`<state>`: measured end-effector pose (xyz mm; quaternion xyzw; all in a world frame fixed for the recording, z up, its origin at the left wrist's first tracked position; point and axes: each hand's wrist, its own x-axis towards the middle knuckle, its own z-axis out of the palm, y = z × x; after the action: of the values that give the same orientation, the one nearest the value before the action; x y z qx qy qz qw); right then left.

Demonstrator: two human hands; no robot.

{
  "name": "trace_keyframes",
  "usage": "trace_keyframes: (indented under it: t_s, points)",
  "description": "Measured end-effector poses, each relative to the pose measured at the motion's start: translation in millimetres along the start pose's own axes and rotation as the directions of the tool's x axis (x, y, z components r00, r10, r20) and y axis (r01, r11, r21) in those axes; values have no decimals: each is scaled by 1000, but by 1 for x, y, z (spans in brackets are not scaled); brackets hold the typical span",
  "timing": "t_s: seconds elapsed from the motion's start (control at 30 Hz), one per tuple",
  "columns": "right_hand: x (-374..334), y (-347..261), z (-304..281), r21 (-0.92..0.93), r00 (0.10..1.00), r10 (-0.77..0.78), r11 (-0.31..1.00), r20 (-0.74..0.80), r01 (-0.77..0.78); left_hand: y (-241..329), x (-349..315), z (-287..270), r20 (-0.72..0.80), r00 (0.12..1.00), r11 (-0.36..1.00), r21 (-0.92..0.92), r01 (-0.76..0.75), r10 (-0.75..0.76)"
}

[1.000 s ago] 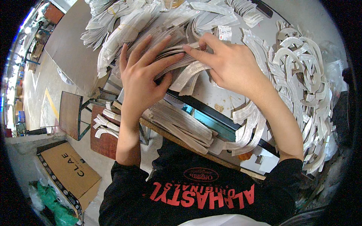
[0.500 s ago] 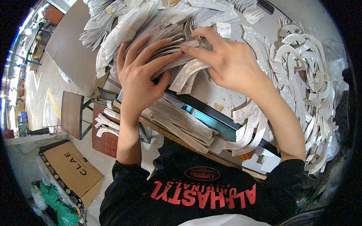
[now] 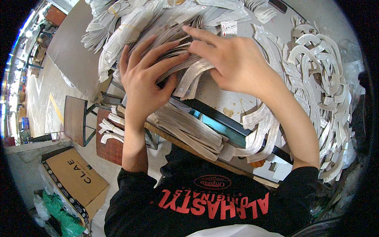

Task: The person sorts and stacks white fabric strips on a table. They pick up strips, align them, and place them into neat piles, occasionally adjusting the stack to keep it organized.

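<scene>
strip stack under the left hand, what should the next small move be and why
Perhaps part a few layers of the strip stack with the right hand: its fingers lie at the fanned layers, while the left hand lies spread across them, seemingly steadying.

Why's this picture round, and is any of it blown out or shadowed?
Head view: fisheye lens, hence black corners; head view: far-left background washed out by glare; head view: shadow across the left forearm near the sleeve, though the left hand looks fairly sharp.

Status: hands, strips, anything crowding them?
Left fingers spread across strip stack; right fingers at the same stack. Grip unclear. Curved strips heaped at right.
</scene>
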<state>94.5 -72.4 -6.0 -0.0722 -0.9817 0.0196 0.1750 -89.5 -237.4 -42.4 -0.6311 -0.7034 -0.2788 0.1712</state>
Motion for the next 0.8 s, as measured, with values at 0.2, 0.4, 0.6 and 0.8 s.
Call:
trace_keyframes:
  t_s: [0.2, 0.4, 0.6, 0.8]
  points:
    - [-3, 3, 5, 21, 996, -53, 998, -68, 54, 0, 0, 0, 1, 1000, 1000, -3, 1, -1]
    - [-3, 1, 3, 14, 1000, -24, 1000, -20, 24, -3, -1, 2, -7, 1000, 1000, 0, -14, 14]
    - [0, 2, 7, 5, 998, -50, 999, -35, 51, -1, 0, -1, 18, 1000, 1000, -15, 0, 0]
    - [-1, 2, 5, -3, 999, -50, 999, 19, 50, -2, -2, 1, 20, 1000, 1000, 4, -9, 9]
